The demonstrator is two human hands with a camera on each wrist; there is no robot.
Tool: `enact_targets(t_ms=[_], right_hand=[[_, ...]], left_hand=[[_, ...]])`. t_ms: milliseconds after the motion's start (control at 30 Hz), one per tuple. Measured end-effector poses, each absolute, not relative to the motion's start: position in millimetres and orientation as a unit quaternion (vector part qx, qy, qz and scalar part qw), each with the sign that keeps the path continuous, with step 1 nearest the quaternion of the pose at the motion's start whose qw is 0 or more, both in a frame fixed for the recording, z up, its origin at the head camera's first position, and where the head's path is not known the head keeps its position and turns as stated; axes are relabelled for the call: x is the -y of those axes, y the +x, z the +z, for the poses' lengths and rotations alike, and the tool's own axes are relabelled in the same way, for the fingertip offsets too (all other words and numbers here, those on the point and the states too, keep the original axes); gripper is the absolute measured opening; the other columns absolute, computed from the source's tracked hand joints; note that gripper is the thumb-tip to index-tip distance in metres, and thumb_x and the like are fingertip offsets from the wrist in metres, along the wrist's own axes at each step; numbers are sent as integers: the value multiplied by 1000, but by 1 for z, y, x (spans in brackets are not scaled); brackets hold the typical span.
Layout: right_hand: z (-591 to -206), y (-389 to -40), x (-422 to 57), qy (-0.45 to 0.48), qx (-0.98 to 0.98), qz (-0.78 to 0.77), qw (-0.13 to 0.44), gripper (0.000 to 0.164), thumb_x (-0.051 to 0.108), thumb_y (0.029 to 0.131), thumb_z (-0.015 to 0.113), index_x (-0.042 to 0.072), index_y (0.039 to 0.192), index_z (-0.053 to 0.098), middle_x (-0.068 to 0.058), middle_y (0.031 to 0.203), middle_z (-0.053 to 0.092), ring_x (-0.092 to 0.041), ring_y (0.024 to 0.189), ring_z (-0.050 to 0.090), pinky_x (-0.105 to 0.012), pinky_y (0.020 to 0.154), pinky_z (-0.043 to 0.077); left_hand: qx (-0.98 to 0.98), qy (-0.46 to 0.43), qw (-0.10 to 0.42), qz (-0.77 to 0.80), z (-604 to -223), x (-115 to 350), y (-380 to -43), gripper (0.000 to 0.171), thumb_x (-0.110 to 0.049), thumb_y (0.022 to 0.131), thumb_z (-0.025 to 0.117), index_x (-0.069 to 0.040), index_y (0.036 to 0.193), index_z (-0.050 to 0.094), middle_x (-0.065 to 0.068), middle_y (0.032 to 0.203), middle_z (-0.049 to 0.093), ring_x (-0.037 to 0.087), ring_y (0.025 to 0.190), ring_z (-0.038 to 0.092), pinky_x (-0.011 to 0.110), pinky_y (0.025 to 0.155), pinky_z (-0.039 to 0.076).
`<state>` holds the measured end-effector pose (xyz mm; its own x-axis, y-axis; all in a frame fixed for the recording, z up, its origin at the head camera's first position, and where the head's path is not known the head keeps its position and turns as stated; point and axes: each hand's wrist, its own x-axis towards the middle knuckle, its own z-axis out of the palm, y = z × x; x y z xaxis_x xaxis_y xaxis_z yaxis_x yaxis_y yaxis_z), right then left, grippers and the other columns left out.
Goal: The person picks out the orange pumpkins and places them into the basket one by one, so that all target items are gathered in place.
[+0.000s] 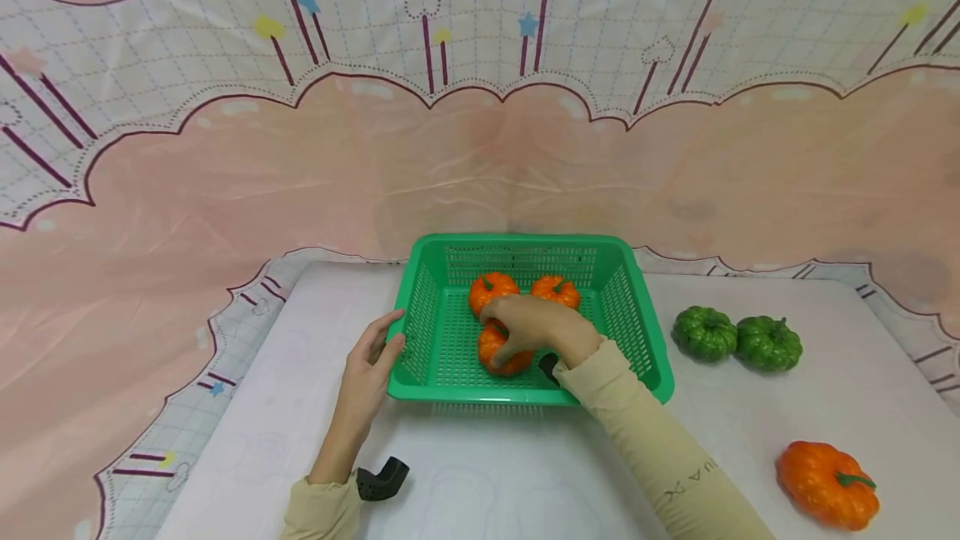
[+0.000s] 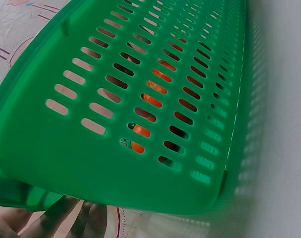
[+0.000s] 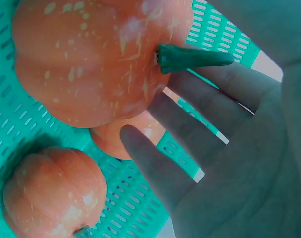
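Note:
Inside the green plastic basket, my right hand arches over the nearest orange pumpkin. Its thumb lies on the near side and its fingers on the far side, holding the pumpkin. In the right wrist view that pumpkin fills the upper left, its green stem pointing toward the palm. Two more orange pumpkins, one at back left and one at back right, sit behind it in the basket. My left hand is at the basket's left rim, fingers loosely extended with the fingertips right at the edge.
Right of the basket, two green pumpkins, one nearer and one farther right, sit side by side on the white table. Another orange pumpkin lies at the front right. A patterned cloth hangs behind the table.

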<state>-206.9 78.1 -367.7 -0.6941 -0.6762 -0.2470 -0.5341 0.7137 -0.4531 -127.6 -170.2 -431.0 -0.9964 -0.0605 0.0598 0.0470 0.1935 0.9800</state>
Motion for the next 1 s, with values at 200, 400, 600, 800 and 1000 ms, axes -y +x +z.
enact_targets(t_ms=[200,400,600,800,1000], right_hand=[[-367,-206,-77,-344,-905,-161,191,51,22,79,85,6,123,65,-2,117,66,-17,100,60,-35,92,49],[-368,-206,-75,-362,-902,-156,177,45,20,80,84,5,119,66,-2,113,67,-19,99,61,-34,91,50],[-364,-204,-78,-370,-902,-147,168,45,22,82,83,3,119,66,-4,117,66,-19,103,60,-34,94,49],[-358,-199,-82,-369,-904,-140,164,51,24,84,82,2,127,63,-6,130,62,-22,117,57,-36,103,45],[-353,-194,-88,-372,-906,-136,151,56,25,85,80,1,132,60,-10,137,58,-26,127,54,-37,106,44]], left_hand=[[769,0,44,-637,-431,170,-128,42,-24,104,53,-17,145,47,10,155,41,25,144,38,47,115,32],[770,3,44,-636,-431,170,-127,42,-24,105,53,-16,145,46,12,155,41,26,144,37,48,116,31],[771,6,42,-636,-430,169,-127,42,-25,105,53,-16,145,47,12,155,41,26,144,36,48,116,31],[772,5,46,-634,-430,169,-127,43,-24,105,53,-13,146,47,14,154,41,30,145,36,52,116,30],[772,2,44,-635,-429,169,-127,43,-25,105,52,-14,146,47,13,155,41,27,145,36,50,116,30]])
